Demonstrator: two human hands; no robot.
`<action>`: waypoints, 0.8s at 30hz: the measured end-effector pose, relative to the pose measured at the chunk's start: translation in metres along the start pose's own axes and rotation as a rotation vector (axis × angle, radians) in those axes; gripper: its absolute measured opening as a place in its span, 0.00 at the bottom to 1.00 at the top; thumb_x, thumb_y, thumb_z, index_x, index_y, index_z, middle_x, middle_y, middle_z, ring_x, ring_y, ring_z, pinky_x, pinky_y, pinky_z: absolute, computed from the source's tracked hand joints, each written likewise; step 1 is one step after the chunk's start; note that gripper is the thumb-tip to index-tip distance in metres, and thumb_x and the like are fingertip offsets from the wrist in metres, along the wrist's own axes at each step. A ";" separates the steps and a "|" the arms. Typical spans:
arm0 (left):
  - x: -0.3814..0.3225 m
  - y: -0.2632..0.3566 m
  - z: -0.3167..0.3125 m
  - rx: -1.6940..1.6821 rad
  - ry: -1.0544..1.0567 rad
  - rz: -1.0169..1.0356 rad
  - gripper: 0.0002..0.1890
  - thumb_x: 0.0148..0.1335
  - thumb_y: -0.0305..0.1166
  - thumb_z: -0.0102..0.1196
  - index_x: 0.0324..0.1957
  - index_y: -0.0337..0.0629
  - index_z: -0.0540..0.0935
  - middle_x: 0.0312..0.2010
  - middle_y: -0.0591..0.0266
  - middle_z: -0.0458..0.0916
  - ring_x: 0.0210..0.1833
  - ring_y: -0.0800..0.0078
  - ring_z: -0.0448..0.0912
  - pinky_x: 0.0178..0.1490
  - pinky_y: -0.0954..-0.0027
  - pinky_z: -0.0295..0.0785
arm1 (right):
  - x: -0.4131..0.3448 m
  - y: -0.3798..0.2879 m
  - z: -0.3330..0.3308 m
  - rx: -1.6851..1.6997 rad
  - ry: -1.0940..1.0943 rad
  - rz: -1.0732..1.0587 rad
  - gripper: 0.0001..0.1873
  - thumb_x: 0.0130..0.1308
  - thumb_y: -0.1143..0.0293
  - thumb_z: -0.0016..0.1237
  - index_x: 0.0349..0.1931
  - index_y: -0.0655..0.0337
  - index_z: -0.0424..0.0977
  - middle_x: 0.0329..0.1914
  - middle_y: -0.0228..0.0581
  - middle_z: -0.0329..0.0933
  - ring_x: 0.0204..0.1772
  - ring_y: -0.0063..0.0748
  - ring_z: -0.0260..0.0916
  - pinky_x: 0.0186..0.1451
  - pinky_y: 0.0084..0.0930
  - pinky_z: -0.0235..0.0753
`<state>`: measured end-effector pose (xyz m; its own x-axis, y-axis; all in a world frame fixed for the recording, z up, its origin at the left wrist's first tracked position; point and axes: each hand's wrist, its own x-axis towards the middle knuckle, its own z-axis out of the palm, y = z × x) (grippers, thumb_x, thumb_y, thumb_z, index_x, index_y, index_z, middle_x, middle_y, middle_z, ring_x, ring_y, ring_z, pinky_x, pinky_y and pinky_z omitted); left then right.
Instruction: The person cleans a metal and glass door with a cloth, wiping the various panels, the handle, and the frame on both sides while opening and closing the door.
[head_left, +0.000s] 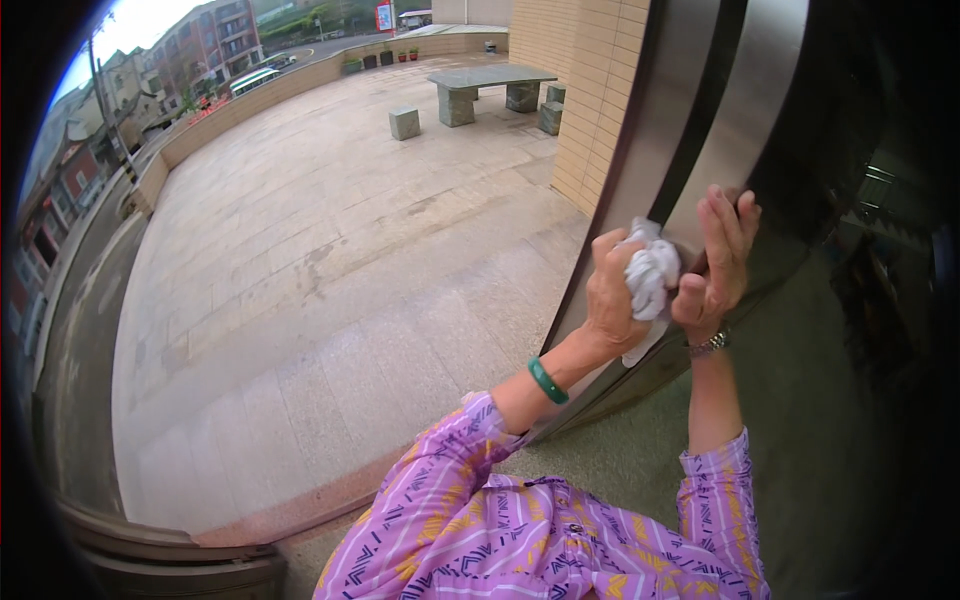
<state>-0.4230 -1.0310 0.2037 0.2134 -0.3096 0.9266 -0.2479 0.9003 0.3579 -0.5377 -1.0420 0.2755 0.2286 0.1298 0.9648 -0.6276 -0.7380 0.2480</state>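
Observation:
A crumpled white cloth (651, 271) is gripped in my left hand (611, 289), which presses it against the brushed metal door frame (720, 142). A green bangle circles my left wrist. Just right of the cloth, my right hand (716, 259) is raised at the edge of the metal, fingers pointing up and thumb apart, with nothing seen in it. Its palm side is partly hidden, so the exact contact with the metal cannot be told. A metal-banded wristwatch (709, 342) sits on my right wrist. Below the cloth, a pale piece (643, 346) shows against the frame.
Dark glass (817, 247) lies right of the frame. Outside on the left are a paved terrace (337, 247), a stone table (491, 76), a stone stool (404, 123) and a low wall (300, 76) with potted plants. A tan tiled wall (600, 97) adjoins the doorway.

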 end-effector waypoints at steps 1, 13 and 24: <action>-0.015 -0.007 0.003 0.014 0.025 0.010 0.26 0.46 0.18 0.55 0.51 0.32 0.66 0.44 0.39 0.69 0.45 0.45 0.71 0.47 0.58 0.69 | -0.002 0.000 -0.002 -0.022 0.009 0.002 0.28 0.67 0.52 0.32 0.51 0.66 0.73 0.57 0.45 0.72 0.69 0.50 0.55 0.72 0.46 0.44; -0.095 -0.020 -0.022 0.080 -0.230 -0.236 0.20 0.53 0.18 0.50 0.50 0.35 0.67 0.38 0.52 0.71 0.41 0.62 0.72 0.45 0.64 0.69 | 0.000 -0.003 -0.003 -0.040 0.019 0.006 0.26 0.69 0.51 0.33 0.52 0.62 0.74 0.57 0.40 0.73 0.70 0.45 0.55 0.72 0.44 0.44; -0.089 -0.029 -0.005 0.117 -0.090 -0.191 0.23 0.52 0.25 0.55 0.51 0.34 0.66 0.46 0.43 0.70 0.45 0.51 0.71 0.49 0.61 0.68 | -0.006 0.000 -0.003 0.042 0.034 0.027 0.31 0.67 0.45 0.33 0.50 0.63 0.75 0.56 0.41 0.73 0.70 0.44 0.54 0.73 0.40 0.41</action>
<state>-0.4306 -1.0279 0.1102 0.1835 -0.5018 0.8453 -0.3198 0.7826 0.5341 -0.5415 -1.0412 0.2702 0.1862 0.1309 0.9738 -0.6012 -0.7687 0.2183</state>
